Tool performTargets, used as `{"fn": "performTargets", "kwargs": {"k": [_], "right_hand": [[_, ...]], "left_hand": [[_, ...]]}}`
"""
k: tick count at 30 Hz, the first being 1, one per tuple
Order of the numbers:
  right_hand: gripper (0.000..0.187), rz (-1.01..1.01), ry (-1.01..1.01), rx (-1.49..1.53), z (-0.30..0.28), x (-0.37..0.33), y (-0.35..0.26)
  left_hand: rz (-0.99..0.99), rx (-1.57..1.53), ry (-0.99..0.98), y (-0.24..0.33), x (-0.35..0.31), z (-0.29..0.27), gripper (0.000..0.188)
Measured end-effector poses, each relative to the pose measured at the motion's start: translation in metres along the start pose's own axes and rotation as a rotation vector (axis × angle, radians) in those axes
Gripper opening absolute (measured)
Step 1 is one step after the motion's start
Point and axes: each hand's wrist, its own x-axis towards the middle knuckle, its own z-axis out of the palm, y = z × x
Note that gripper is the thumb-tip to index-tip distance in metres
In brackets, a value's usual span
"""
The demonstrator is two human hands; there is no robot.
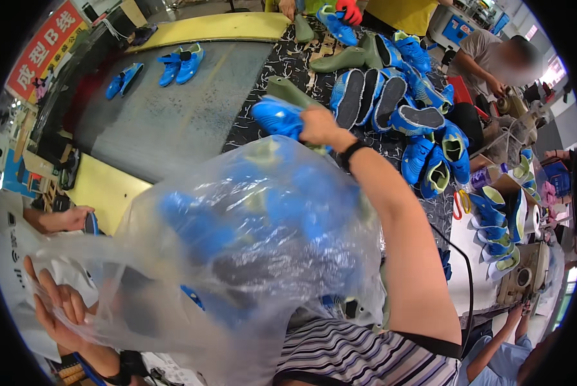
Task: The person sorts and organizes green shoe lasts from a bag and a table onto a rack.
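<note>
In my right hand (322, 126) is a blue shoe (277, 118), somewhat blurred, just beyond a large clear plastic bag (250, 212). My fingers close round the shoe at its right end. Blue shoes with pale green linings show through the bag's film, bulging in front of my body. At the lower left, my left hand (60, 305) grips the bag's stretched edge, its fingers partly covered by the film. A green shoe last (291, 92) lies right behind the held shoe. To the right of it is a heap of blue shoes (391, 100), several with dark soles up.
Blue shoes (182, 64) stand on a grey conveyor belt (192, 116) with yellow edges. Red-handled scissors (457, 206) and stacked shoe uppers (497, 235) lie at the right. Another person's hand (76, 219) is at the left; a red-gloved hand (349, 11) is at the far side.
</note>
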Motion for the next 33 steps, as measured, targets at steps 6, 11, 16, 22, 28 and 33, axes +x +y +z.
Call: {"fn": "performTargets", "kwargs": {"k": [6, 11, 16, 22, 28, 33], "right_hand": [[0.023, 0.202, 0.392, 0.959, -0.144, -0.125, 0.020], [0.053, -0.029, 0.276, 1.415, -0.174, -0.197, 0.031], [0.062, -0.610, 0.038, 1.086, -0.117, -0.258, -0.128], [0.041, -0.273, 0.038, 0.536, -0.125, -0.236, -0.161], [0.028, -0.461, 0.519, 0.244, -0.115, -0.291, -0.162], [0.038, -0.727, -0.123, 0.755, -0.164, -0.372, -0.161]], "left_hand": [[0.043, 0.162, -0.075, 0.028, 0.002, 0.064, 0.051], [-0.007, -0.045, -0.430, 0.045, 0.036, 0.110, 0.037], [-0.148, -0.175, -0.492, 0.078, 0.019, 0.214, 0.038], [0.075, -0.103, -0.693, 0.114, -0.043, 0.169, 0.046], [0.143, -0.020, -0.355, 0.117, -0.081, 0.129, 0.046], [-0.042, -0.059, -0.689, 0.091, -0.043, 0.058, 0.038]]}}
